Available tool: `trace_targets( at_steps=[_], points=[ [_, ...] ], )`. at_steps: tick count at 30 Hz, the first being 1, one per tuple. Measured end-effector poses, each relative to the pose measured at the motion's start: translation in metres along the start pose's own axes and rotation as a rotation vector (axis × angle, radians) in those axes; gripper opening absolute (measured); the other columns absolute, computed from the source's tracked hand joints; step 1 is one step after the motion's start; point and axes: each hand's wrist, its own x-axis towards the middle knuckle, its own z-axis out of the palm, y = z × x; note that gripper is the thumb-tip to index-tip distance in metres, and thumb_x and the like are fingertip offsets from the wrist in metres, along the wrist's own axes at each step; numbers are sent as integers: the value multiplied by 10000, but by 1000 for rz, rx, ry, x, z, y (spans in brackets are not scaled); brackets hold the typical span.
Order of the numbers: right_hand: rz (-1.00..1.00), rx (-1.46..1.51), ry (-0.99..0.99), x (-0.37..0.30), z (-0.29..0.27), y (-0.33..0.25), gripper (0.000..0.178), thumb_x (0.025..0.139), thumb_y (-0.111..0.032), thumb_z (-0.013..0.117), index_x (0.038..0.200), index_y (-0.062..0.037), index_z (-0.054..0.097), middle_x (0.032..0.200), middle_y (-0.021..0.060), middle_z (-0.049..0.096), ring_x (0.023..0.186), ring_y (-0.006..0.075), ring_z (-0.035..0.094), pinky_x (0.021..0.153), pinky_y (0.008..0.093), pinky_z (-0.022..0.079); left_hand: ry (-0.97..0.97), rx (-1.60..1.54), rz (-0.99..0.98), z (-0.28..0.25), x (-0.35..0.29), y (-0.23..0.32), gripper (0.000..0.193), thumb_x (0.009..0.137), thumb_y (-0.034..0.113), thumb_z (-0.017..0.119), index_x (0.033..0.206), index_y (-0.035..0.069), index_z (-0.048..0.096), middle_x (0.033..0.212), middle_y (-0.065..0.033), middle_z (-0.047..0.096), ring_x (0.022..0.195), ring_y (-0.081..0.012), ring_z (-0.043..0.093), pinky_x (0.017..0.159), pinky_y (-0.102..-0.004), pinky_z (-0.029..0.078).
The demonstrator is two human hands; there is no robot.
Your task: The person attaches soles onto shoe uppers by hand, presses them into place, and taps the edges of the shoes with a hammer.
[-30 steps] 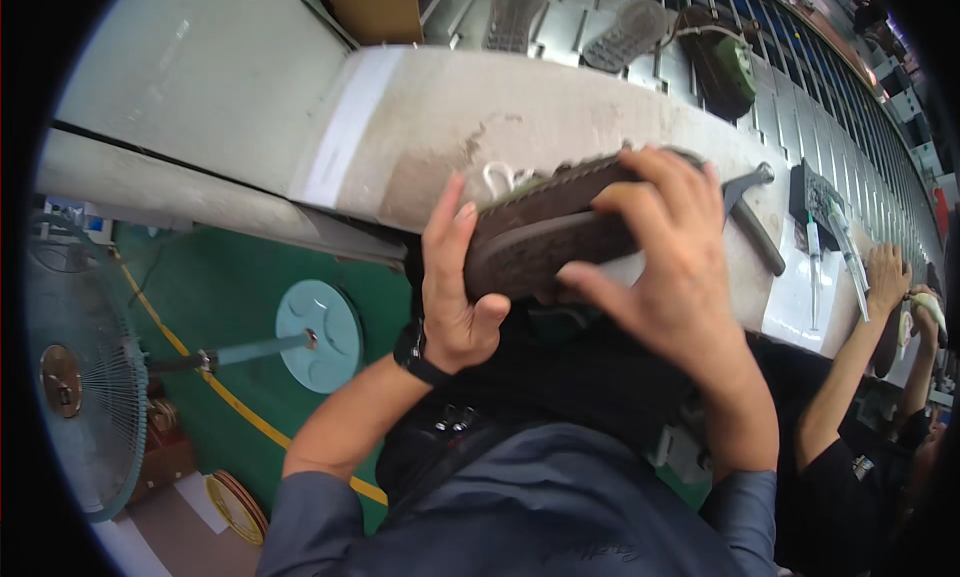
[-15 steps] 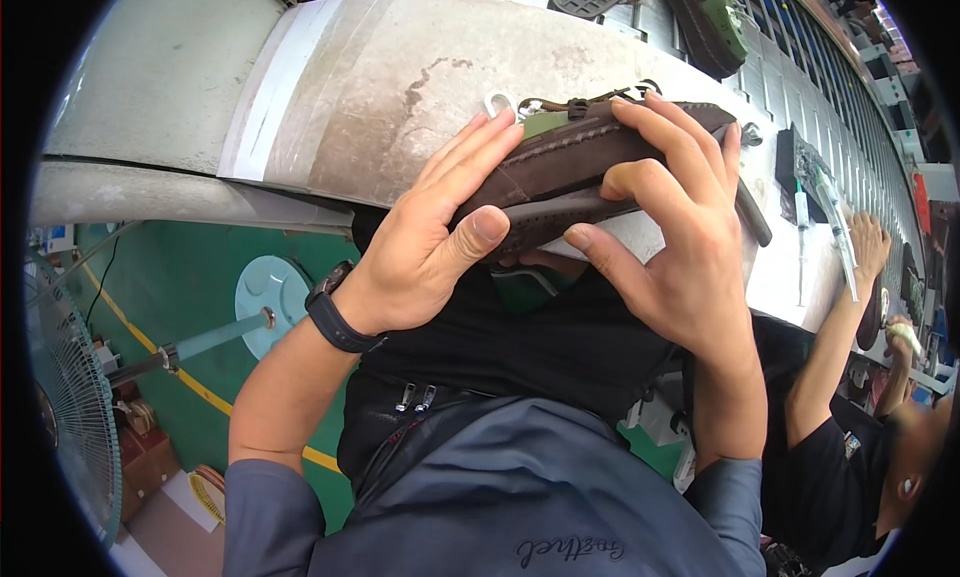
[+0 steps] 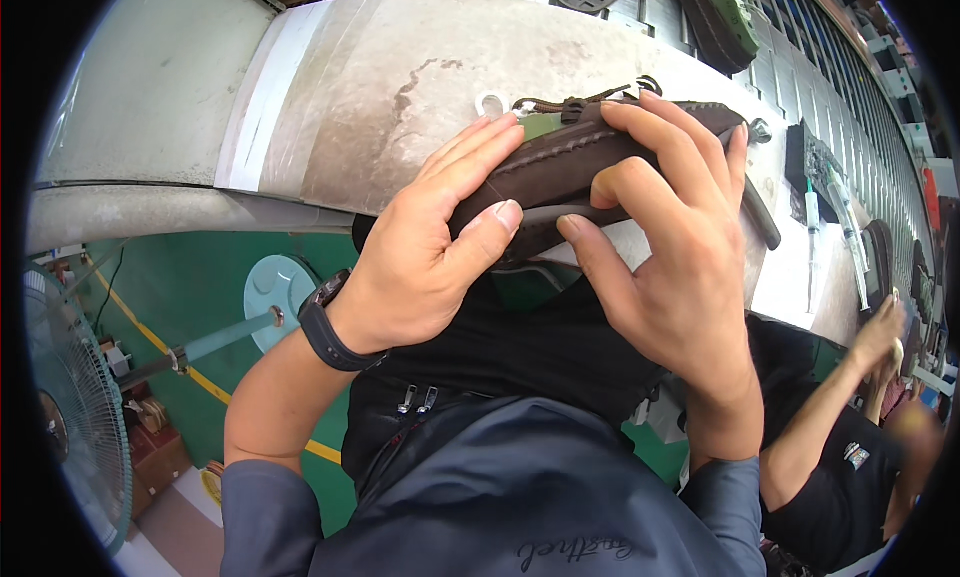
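A dark brown leather shoe [image 3: 565, 165] with raised seam stitching lies tilted on its side near the table's front edge. Brown laces and a green patch show along its far side. My left hand [image 3: 415, 252] holds its left end, fingers stretched over the upper and thumb on the near side. Over the right part curls my right hand [image 3: 685, 232], fingertips on the upper and thumb by a grey sole-like edge [image 3: 565, 215] below it. Another dark flat piece [image 3: 760, 217] sticks out past my right hand; what it belongs to is hidden.
A white ring [image 3: 490, 104] lies beyond the shoe on the pale worktable [image 3: 340, 97]. Syringe-like tubes [image 3: 812, 242] and a black block [image 3: 800, 155] stand right. More shoes [image 3: 718, 27] sit on the roller conveyor [image 3: 780, 67]. A co-worker's hands [image 3: 880, 337] work at far right; a fan [image 3: 85, 407] stands left.
My left thumb has shifted slightly along the shoe's near side, and the shoe has tilted a little. The co-worker's near hand has drawn back from the tubes toward their other hand.
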Motion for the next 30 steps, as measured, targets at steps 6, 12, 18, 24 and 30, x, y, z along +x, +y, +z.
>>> trace_targets(
  at_steps=[6, 12, 18, 24, 30],
  points=[
    [8, -2, 22, 3, 2, 1, 267, 798, -81, 887, 933, -88, 655, 1399, 119, 686, 1437, 393, 567, 1232, 751, 252, 12, -177, -82, -4, 12, 6, 551, 1041, 84, 660, 1564, -63, 565, 1645, -227, 545, 1582, -297, 449, 1309, -418, 317],
    [16, -15, 24, 4, 0, -1, 290, 800, -102, 900, 946, -86, 650, 1377, 112, 692, 1402, 384, 592, 1216, 752, 287, 53, -157, -94, 2, 17, 10, 536, 1005, 57, 691, 1524, -51, 612, 1613, -215, 581, 1539, -291, 504, 1292, -416, 349],
    [-28, -26, 210, 2, 8, 38, 630, 748, -265, 979, 1254, -50, 671, 1466, 212, 625, 1354, 395, 606, 1239, 662, 334, 85, 89, 23, 3, 14, 7, 492, 1045, 146, 661, 1499, -41, 629, 1594, -225, 590, 1519, -331, 517, 1285, -428, 343],
    [437, 569, 442, 3, 15, 111, 423, 1111, -297, 686, 1371, 36, 669, 1221, 138, 758, 1165, 194, 687, 1037, 347, 533, 146, 257, 88, 31, -8, 18, 604, 1040, 273, 702, 1526, -61, 569, 1610, -257, 528, 1445, -441, 517, 1250, -492, 361],
    [443, 837, 417, 43, 36, 99, 440, 1125, -356, 662, 1323, 34, 716, 1144, 90, 767, 1043, 137, 665, 941, 290, 533, -11, 123, 186, 14, 34, 10, 1007, 881, 468, 863, 1608, -86, 441, 1603, -303, 514, 1491, -465, 493, 1272, -493, 347]
  ],
)
